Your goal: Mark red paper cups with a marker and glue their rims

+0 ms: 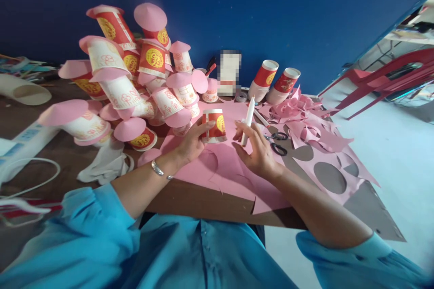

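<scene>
My left hand (193, 143) is wrapped round the left side of a red paper cup (214, 126) with a gold emblem, held over pink paper (230, 167). To its right, my right hand (256, 149) grips a slim white tube (249, 115) between thumb and fingers, its pointed tip upward. The tube and the cup are apart. Black-handled scissors (278, 149) lie just right of my right hand, partly hidden behind it.
Many cups with pink paper cones (118, 92) are piled at the left. Two cup stacks (264, 79) stand near the blue wall. Pink scraps (305, 117) spread right, beside a red chair (379, 83). A white glove (105, 165) lies at front left.
</scene>
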